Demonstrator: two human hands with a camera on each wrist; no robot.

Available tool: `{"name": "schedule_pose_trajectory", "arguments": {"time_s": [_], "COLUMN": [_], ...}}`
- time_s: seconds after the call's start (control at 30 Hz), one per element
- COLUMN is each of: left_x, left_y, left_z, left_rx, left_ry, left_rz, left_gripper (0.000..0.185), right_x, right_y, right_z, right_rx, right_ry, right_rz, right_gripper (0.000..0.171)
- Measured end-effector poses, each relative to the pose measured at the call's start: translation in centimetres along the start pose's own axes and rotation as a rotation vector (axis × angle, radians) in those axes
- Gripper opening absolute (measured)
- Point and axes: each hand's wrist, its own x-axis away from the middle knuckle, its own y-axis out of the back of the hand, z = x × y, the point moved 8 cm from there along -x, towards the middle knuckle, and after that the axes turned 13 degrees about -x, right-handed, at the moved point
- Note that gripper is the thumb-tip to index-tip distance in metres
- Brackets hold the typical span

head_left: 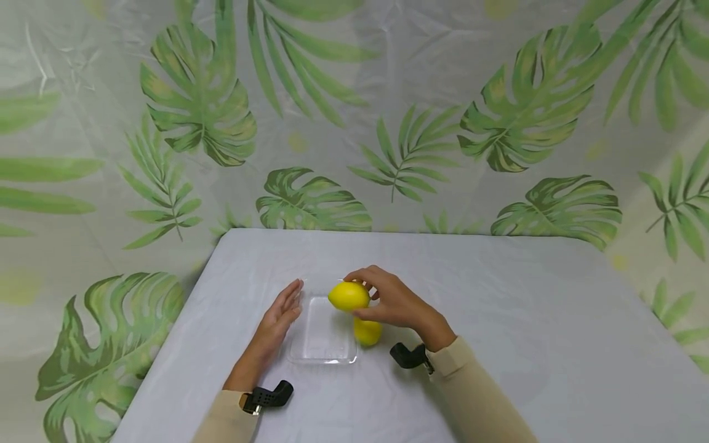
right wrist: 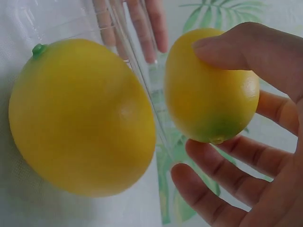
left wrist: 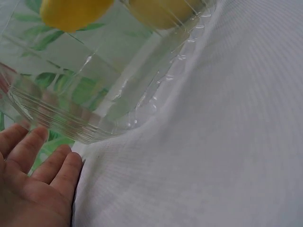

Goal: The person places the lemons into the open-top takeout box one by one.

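My right hand (head_left: 396, 301) pinches a yellow lemon (head_left: 348, 296) between thumb and fingers, holding it up over the right part of a clear plastic container (head_left: 321, 360). A second lemon (head_left: 368, 334) sits on the table just outside the container's right wall, below the right hand. In the right wrist view this lower lemon (right wrist: 83, 118) looks large, and the held lemon (right wrist: 211, 87) shows a green tip. With fingers nearly straight, my left hand (head_left: 277, 320) stands at the container's left side. Its fingertips come close to the ridged wall (left wrist: 71, 118) in the left wrist view.
A white cloth (head_left: 526, 320) covers the table. Behind it hangs a pale sheet (head_left: 421, 67) printed with green leaves. Black wrist-worn devices sit on the left (head_left: 271, 395) and right (head_left: 408, 355) forearms, beside beige sleeves.
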Motion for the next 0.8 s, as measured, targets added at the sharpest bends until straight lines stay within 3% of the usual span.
{"name": "schedule_pose_trajectory", "arguments": {"time_s": [0.5,0.8], "left_x": [0.1,0.1], "left_y": [0.1,0.1], "left_z": [0.1,0.0], "left_rx": [-0.024,0.021], "left_ry": [-0.008,-0.048], "left_rz": [-0.006,0.005], "left_gripper": [0.056,0.059], "right_x": [-2.4,-3.5], "right_y": [-1.5,-2.9], "right_z": [-0.4,0.0], "right_rx": [0.074,0.286], "right_ry": [-0.032,-0.075], "right_rz": [-0.003,-0.010], "right_gripper": [0.050,0.051]}}
